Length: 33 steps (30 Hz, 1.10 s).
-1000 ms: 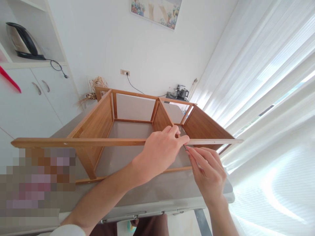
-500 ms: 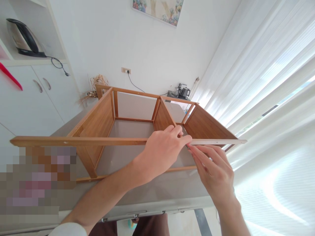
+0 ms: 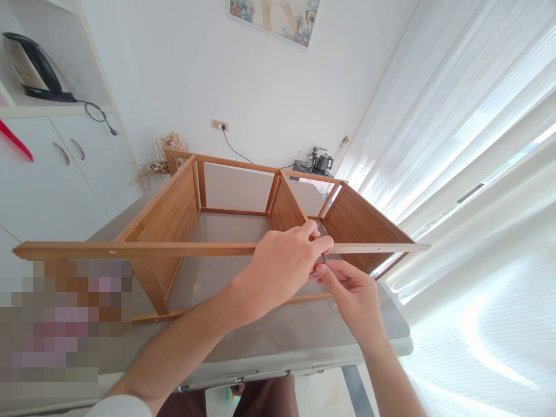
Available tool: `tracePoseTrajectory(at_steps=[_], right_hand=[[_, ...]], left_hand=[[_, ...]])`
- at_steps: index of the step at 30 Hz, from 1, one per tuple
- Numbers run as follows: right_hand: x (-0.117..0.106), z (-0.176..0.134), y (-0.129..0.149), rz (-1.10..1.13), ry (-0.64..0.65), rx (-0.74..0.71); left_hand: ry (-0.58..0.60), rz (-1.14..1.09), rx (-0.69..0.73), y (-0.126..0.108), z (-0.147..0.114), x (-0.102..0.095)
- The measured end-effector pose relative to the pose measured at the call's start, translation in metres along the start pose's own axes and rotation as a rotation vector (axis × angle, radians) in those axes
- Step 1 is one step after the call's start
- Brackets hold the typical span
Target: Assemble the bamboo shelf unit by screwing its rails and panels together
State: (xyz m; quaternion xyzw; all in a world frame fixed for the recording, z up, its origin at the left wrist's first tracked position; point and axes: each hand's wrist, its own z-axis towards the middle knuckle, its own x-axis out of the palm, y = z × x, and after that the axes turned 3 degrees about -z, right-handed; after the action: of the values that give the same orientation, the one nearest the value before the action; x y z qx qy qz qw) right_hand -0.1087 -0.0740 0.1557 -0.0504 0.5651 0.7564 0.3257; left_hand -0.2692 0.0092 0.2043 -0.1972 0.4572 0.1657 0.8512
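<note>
A wooden shelf frame (image 3: pixel 182 249) lies on its side on a grey-topped table (image 3: pixel 243 336), its long front rail running left to right before me. My left hand (image 3: pixel 280 269) is closed round that rail, where the middle shelf panel (image 3: pixel 289 202) meets it. Just below and to the right, my right hand (image 3: pixel 358 295) pinches a thin, dark, bent hex key (image 3: pixel 324 259). The key sits against the underside of the rail by my left fingertips; its tip is hidden there.
A blurred patch (image 3: pixel 65 324) covers the table's left end. White curtains (image 3: pixel 469 191) hang at the right. A kettle (image 3: pixel 37 66) stands on a cabinet at left. Dried flowers (image 3: pixel 167 150) and a black tea stand (image 3: pixel 317 164) are behind the frame.
My right hand has moved left and turned about the rail, swinging the hex key, whose bend now shows. My left hand keeps its place on the rail. The view has shifted slightly.
</note>
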Motion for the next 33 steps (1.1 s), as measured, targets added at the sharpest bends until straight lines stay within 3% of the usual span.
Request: tracePoseTrajectory(at_steps=[3,6,9,12,27,33], right_hand=[[0.004,-0.005,-0.003,-0.150,-0.117,-0.064],[0.008,-0.012,-0.007,-0.345,-0.253,-0.269],[0.004,-0.015,-0.010,-0.446,-0.273,-0.522],[-0.004,-0.012,-0.012,-0.532,-0.268,-0.657],[-0.025,0.001,-0.003,-0.736,-0.216,-0.735],[-0.018,0.000,-0.005,-0.607,-0.214,-0.625]], left_hand=[[-0.003,-0.002,0.007,0.000,-0.001,-0.001],[-0.014,0.010,0.009,-0.001,-0.001,-0.001],[-0.020,0.023,0.009,0.000,0.000,0.000],[-0.027,0.025,0.006,0.000,0.000,0.001],[-0.012,0.039,0.021,0.001,-0.001,0.000],[-0.025,0.015,0.018,0.002,-0.001,0.001]])
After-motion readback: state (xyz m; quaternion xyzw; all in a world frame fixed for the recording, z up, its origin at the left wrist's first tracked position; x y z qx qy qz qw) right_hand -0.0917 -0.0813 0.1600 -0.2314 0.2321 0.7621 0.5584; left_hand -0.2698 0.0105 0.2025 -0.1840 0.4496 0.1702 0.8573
